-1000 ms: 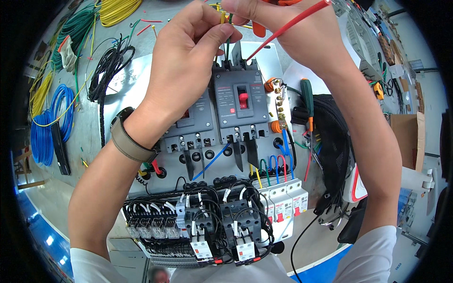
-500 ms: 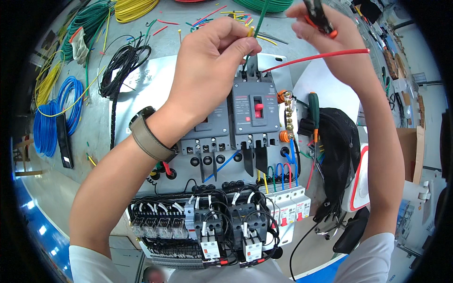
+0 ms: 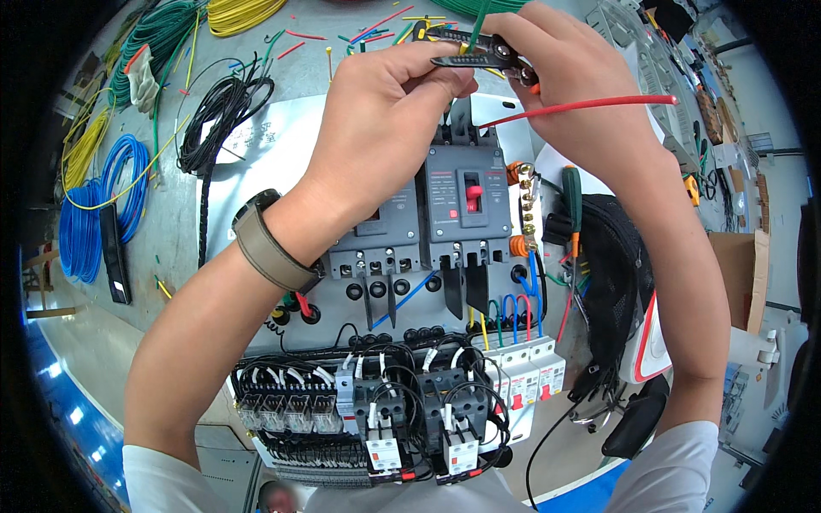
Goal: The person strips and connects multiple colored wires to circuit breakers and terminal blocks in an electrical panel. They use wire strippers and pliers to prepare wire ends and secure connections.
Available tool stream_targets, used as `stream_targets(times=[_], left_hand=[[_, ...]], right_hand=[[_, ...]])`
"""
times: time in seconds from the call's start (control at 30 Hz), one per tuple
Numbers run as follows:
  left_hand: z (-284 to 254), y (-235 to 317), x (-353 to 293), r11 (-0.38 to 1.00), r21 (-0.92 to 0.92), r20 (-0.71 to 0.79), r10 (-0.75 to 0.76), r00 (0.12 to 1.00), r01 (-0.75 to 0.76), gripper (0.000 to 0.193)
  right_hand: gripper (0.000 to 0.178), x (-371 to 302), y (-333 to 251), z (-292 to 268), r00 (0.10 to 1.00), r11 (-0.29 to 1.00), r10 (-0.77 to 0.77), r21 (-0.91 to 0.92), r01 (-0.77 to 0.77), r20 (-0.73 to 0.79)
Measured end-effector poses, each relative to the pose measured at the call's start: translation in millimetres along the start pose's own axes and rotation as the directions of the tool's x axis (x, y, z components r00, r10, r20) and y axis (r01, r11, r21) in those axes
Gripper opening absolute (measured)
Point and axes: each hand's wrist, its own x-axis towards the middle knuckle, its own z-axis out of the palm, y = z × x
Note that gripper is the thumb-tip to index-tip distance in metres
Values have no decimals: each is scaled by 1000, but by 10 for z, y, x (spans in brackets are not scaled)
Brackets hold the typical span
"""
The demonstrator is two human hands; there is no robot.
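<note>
My left hand, with a watch on its wrist, pinches a green wire above the far end of a grey circuit breaker; a short yellow piece shows by the fingertips. In my right hand is a pair of wire strippers, black-jawed with orange-red on the handles. Its jaws lie on either side of the green wire, just beyond my left fingertips. Below my right hand, a stiff red wire sticks out to the right from the breaker's far end.
A second breaker sits partly under my left forearm. Nearer me are wired relays and white miniature breakers. Blue wire coils and a black cable bundle lie left. A green-handled screwdriver rests right, beside black mesh fabric.
My right hand has moved left and turned, bringing the wire strippers from the upper right to the green wire, jaws around it. My left hand keeps its pinch nearly in place.
</note>
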Motion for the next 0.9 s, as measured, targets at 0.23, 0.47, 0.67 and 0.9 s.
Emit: stream_targets(times=[0.23,0.47,0.67,0.9], left_hand=[[9,58,-13,997,-66,-16,-33,999,32,22],[20,19,-13,985,-170,-41,-37,998,30,20],[18,9,-3,983,-182,-33,-31,999,24,19],[16,22,-11,976,-211,-27,-68,997,60,19]], right_hand=[[33,10,-38,-5,998,999,42,27,-43,36],[32,62,-115,-56,997,998,53,37,-55,54],[30,67,-91,-29,997,998,50,41,-53,59],[24,55,-43,33,999,996,45,79,-46,22]])
